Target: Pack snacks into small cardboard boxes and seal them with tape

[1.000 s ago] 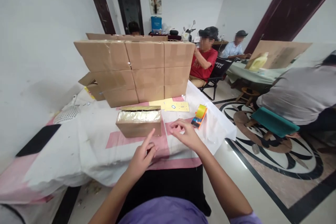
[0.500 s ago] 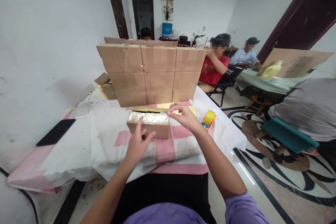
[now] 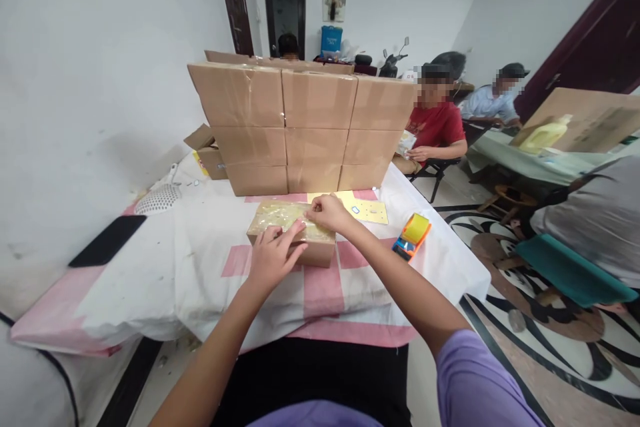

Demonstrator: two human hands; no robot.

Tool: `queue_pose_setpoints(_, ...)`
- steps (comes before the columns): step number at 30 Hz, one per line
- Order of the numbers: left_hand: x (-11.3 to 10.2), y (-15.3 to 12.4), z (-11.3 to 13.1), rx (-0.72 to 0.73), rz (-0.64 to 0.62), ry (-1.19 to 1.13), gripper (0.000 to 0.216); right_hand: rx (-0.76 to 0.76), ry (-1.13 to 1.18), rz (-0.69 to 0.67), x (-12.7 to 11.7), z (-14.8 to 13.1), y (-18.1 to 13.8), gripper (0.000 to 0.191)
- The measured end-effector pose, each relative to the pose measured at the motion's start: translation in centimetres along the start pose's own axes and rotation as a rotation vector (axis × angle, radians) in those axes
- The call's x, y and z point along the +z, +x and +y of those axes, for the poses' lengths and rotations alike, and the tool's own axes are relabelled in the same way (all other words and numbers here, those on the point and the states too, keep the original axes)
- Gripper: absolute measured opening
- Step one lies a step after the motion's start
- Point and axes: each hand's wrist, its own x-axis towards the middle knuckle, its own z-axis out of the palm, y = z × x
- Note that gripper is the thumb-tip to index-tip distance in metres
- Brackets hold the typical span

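1. While both hands rest on it, the small box (image 3: 320, 255) sits on the cloth-covered desk (image 3: 200, 280). It is about midway between the left and right edges and closer to the near edge than the far one. Its top is covered with shiny clear tape.
2. The left hand (image 3: 273, 257) lies at the near top edge of the small box, with its fingers (image 3: 293, 232) spread and laid flat on the taped top.
3. The right hand (image 3: 327, 212) is on the far right part of the box top, fingers drawn together and bent down onto the surface. Whether they pinch anything cannot be told.
4. An orange and blue tape dispenser (image 3: 413, 237) lies near the right edge, apart from the small box.
5. A yellow sheet (image 3: 370, 211) lies flat just behind the small box, between it and the stack of cartons (image 3: 300, 127).
6. The stack, three wide and three high, all sealed, stands along the far edge.
7. An open carton (image 3: 207, 155) sits left of the stack, and a black flat item (image 3: 107, 248) lies at the left edge.
8. Seated people (image 3: 437, 127) are beyond the far right corner.
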Motion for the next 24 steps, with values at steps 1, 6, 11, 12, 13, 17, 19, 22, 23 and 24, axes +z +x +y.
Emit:
queue_pose_setpoints(1,0.1,-0.2,0.1,-0.011,0.004,-0.001,0.051,-0.003,-0.026,0.018,0.2,0.2,0.0,0.023)
queue_pose_setpoints(6,0.4,-0.5,0.2,-0.029,0.038,0.018,0.047,0.101,-0.177,0.221,-0.1,1.9,0.9,0.035)
queue_pose_setpoints(11,0.9,-0.5,0.0,0.005,0.133,0.013,0.042,0.004,0.262,0.093,-0.5,5.9,-1.0,0.032)
queue_pose_setpoints(12,1.0,-0.6,-0.2,0.022,0.155,-0.003,0.041,-0.063,0.375,0.022,-0.3,6.7,-2.1,0.043)
queue_pose_setpoints(13,1.0,-0.7,-0.4,0.04,0.169,-0.02,0.042,-0.14,0.456,-0.038,0.1,7.4,-3.4,0.058)
queue_pose_setpoints(17,0.9,-0.1,-1.5,0.14,0.068,-0.022,0.059,-0.316,0.443,-0.094,2.4,8.0,-7.7,0.128)
queue_pose_setpoints(19,0.5,0.8,-2.1,0.194,0.0,0.026,0.068,-0.281,0.398,-0.024,3.5,7.5,-8.7,0.135)
queue_pose_setpoints(22,-0.2,2.3,-2.3,0.245,-0.054,0.084,0.069,-0.235,0.423,0.083,4.5,6.8,-9.2,0.121)
queue_pose_setpoints(23,-0.5,2.6,-2.3,0.263,-0.058,0.091,0.068,-0.238,0.442,0.105,4.5,6.8,-9.4,0.118)
queue_pose_setpoints(24,-0.9,2.7,-2.2,0.288,-0.037,0.097,0.066,-0.242,0.46,0.119,4.4,7.0,-9.6,0.116)
